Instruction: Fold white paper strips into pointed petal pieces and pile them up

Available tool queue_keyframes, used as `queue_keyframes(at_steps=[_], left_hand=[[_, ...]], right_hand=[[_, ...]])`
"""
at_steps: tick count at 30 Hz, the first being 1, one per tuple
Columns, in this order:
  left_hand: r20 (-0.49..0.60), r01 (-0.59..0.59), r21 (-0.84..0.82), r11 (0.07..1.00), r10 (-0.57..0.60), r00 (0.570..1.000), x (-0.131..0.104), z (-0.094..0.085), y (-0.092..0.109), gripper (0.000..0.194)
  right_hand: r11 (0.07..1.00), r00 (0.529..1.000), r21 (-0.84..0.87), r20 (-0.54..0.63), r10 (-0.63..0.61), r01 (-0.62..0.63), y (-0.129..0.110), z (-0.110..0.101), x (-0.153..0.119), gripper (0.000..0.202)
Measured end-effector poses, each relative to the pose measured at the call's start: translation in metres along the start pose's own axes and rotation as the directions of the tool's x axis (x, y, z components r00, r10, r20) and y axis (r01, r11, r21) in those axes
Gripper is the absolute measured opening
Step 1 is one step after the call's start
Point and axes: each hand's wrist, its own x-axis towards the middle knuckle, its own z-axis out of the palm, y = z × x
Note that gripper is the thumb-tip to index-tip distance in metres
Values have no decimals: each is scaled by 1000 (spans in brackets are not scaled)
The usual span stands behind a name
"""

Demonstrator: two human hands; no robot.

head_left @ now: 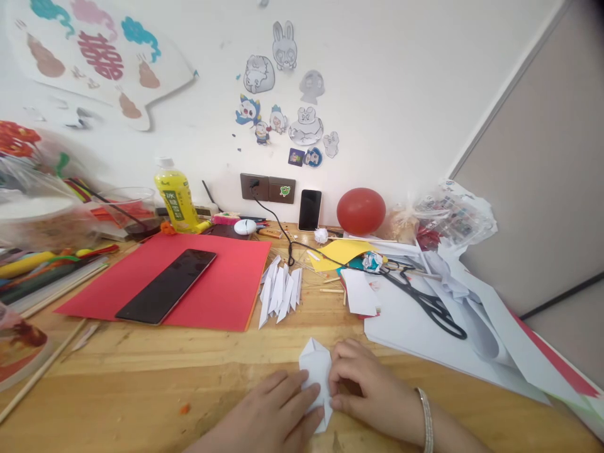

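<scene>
Paper (317, 365), part-folded, on surface (141, 365): L hand (280, 408) spread, pressing it; R hand (370, 382) half-curled at its R edge, can't tell if pinching. Prob. mid-fold; next crease needs steady L hold, edges aligned.

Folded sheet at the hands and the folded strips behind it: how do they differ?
The folded sheet is broader; the folded strips are narrow. The folded sheet is touched by the left hand and right hand; the folded strips lie grouped, untouched. Both are white and rest on the wooden table.
</scene>
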Motion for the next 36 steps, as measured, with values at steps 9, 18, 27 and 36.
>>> queue_keyframes(at_steps=[9, 18, 27, 36], left_hand=[[194, 40, -51, 998, -29, 981, 9, -23, -1, 23], [124, 49, 11, 999, -50, 991, 8, -24, 5, 21], [81, 59, 8, 998, -60, 995, 5, -8, 6, 18], [-175, 88, -29, 996, -92, 980, -2, 19, 8, 10]], right_hand=[[998, 999, -34, -15, 46, -47, -6, 1, 0, 16], [993, 996, -89, -60, 67, -72, -13, 2, 3, 19], [991, 996, -117, -61, 62, -69, -15, 4, 0, 19], [983, 980, -106, -148, 136, -152, 4, -5, 1, 28]])
